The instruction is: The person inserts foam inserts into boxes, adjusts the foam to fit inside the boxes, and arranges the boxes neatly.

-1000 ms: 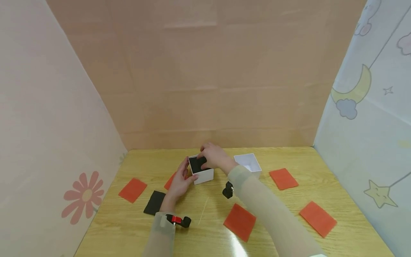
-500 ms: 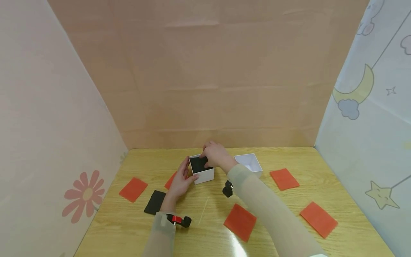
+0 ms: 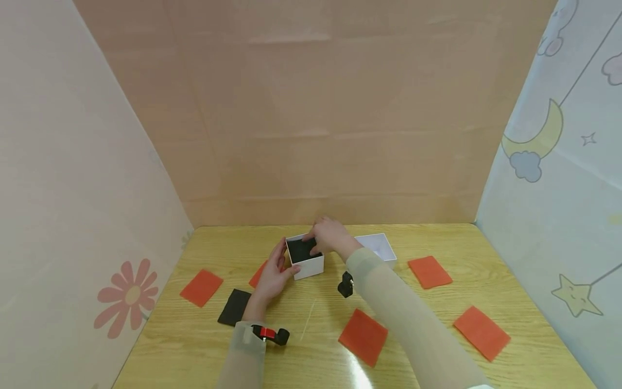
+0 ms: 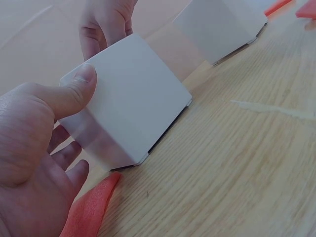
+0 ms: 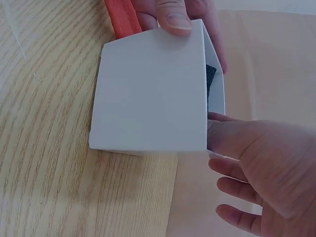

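Observation:
An open-topped white box point(image 3: 309, 267) stands on the table with a black foam-like sheet point(image 3: 298, 250) inside it. My left hand point(image 3: 272, 280) holds the box from the left, thumb on its front wall and fingers along the side, as the left wrist view shows. Over the box's right part is my right hand point(image 3: 331, 236), its thumb and index finger reaching inside onto the black sheet, spread apart. In the right wrist view the other fingers of the right hand point(image 5: 266, 168) stay outside the box, and an edge of the black sheet point(image 5: 211, 81) shows; its lower part is hidden.
A second white box point(image 3: 384, 247) stands to the right, partly behind my right sleeve. On the wooden table point(image 3: 291, 356) lie a black square point(image 3: 234, 307) and several red squares, such as one near the front point(image 3: 363, 337). One red piece point(image 4: 94, 207) lies beside the held box.
The thumb and index finger of my right hand have shifted slightly to the right over the black sheet. My left hand and the box stay in place.

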The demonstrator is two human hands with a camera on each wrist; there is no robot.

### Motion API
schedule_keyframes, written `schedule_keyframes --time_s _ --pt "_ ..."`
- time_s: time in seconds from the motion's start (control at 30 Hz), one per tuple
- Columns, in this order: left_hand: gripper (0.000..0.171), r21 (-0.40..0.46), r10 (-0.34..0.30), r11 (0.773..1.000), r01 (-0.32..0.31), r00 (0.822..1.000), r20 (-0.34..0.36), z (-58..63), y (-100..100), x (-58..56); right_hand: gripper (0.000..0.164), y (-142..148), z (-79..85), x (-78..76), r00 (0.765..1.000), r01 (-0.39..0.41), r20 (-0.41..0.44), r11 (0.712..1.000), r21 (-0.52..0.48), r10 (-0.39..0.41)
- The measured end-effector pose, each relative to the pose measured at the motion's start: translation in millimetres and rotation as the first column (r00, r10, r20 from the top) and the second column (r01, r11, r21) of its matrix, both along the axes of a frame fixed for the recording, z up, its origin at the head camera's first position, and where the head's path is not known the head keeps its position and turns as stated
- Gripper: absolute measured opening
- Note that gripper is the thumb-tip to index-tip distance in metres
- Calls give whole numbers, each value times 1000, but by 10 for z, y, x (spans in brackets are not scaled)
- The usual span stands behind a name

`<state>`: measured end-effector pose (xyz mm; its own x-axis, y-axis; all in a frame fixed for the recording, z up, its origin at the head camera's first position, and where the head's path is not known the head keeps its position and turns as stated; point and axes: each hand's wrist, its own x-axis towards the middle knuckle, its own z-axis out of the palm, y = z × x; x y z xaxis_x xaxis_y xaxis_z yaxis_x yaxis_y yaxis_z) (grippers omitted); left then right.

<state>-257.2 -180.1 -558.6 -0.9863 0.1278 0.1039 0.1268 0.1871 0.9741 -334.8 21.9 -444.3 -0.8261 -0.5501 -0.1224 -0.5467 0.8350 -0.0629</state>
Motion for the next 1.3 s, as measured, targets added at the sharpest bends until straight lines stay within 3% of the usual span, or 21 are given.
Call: schedule_keyframes --time_s 0.27,0.37,0.53,0.67,0.83,1.0,1.3 --pt "92 6 21 1000 -21 999 24 44 42 26 46 5 -34 -26 1000 3 20 1000 -6 -3" --pt "93 10 13 1000 -13 1000 15 0 26 6 45 32 -46 -35 999 -18 27 999 -45 19" --pt "93 17 -1 1000 1 1000 9 -6 13 -6 40 122 -76 -47 998 -30 57 986 -166 40" --pt "94 7 -7 1000 7 1000 5 10 10 -1 40 213 -95 -48 995 -17 86 956 -292 43" --pt "95 -1 -14 1000 14 1000 -2 24 0 1 67 339 -128 -55 988 7 146 916 -402 57" --pt "95 -4 -9 1000 9 1000 1 20 -3 -6 97 433 -146 -36 965 14 237 884 -467 110" --pt "95 6 -16 1000 16 1000 -17 -8 -3 -19 104 498 -218 -1 925 46 352 875 -482 146"
